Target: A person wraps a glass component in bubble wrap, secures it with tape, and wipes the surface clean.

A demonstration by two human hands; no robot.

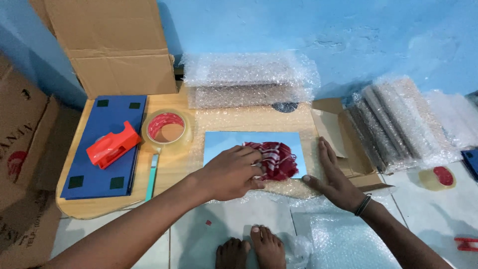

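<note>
Left hand [231, 172] presses red cloth [274, 158] onto mirror panel [224, 139], fingers together; right hand [332, 175] lies flat, fingers spread, on panel's right edge.

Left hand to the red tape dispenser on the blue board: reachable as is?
Probably yes. The left hand presses a red cloth on the mirror, so it would have to let go first. The red tape dispenser sits on the blue board to its left, with only a tape roll beside the path.
</note>
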